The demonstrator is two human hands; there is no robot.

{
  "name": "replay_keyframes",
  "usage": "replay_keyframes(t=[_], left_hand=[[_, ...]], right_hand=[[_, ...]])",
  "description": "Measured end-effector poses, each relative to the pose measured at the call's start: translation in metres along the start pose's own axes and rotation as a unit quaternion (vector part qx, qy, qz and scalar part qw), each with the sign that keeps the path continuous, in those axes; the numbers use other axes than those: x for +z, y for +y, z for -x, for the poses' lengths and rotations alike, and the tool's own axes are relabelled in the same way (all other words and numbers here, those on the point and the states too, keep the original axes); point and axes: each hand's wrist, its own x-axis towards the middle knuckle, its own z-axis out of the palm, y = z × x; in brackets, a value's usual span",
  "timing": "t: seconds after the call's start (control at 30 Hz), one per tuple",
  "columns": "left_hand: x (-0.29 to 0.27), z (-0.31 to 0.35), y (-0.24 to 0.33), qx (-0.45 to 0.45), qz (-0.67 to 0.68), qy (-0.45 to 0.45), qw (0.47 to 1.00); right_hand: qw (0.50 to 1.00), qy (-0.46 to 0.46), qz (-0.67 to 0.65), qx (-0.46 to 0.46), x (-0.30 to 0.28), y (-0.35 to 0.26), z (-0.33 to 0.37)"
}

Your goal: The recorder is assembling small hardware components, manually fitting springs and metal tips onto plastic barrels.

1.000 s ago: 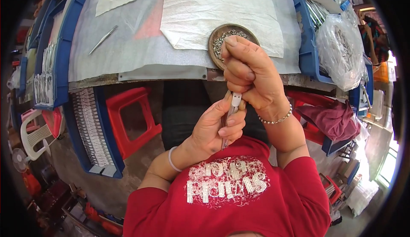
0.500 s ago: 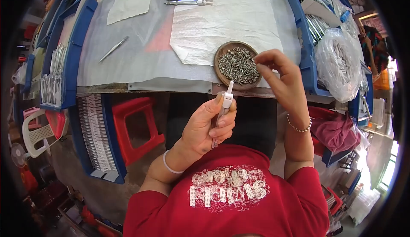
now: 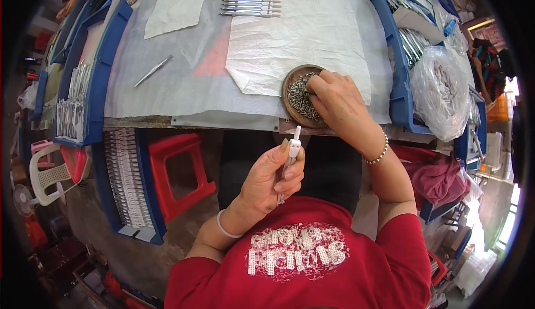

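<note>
My left hand [image 3: 273, 176] is closed around a slim metal-handled piece with a white plastic head [image 3: 295, 146]. The piece points up and away from me, and small dark holes show in its head. My right hand [image 3: 344, 101] reaches into a round brown bowl [image 3: 285, 93] on the table's near edge. Its fingers are bent together, with the tips down among the small metal pins [image 3: 300, 98]; what they pinch is hidden. At the far side of the table, several similar metal pieces [image 3: 253, 0] lie side by side on white paper.
A pair of tweezers [image 3: 153, 71] lies on the left of the covered table. Blue trays [image 3: 106, 69] with metal pieces stand on the left, and more blue trays [image 3: 398, 80] on the right. A clear plastic bag [image 3: 440, 91] bulges there. Below is a red stool [image 3: 159, 178].
My right hand has moved left and down into the bowl, its fingers now among the pins. My left hand keeps its grip on the white-headed piece. The whole view has shifted slightly.
</note>
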Motion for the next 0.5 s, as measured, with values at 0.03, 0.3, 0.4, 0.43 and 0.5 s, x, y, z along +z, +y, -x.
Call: replay_keyframes(t=[0.03, 0.3, 0.4, 0.43, 0.5], left_hand=[[0.002, 0.000, -0.001, -0.001, -0.003, 0.001, 1.000], [0.000, -0.003, -0.001, -0.006, 0.029, 0.014, 0.999], [-0.001, -0.002, 0.001, 0.002, 0.021, 0.002, 1.000], [-0.002, -0.003, 0.001, 0.004, 0.019, -0.004, 1.000], [-0.004, -0.004, 0.000, 0.000, 0.025, -0.013, 1.000]], right_hand=[[1.000, 0.004, 0.002, -0.003, 0.001, 0.001, -0.001], [0.997, 0.051, -0.066, 0.005, 0.000, 0.004, -0.001], [0.990, 0.099, -0.103, 0.000, -0.004, 0.004, -0.004], [0.979, 0.083, -0.171, 0.072, -0.010, -0.001, -0.004], [0.958, 0.070, -0.235, 0.145, -0.019, -0.003, -0.003]])
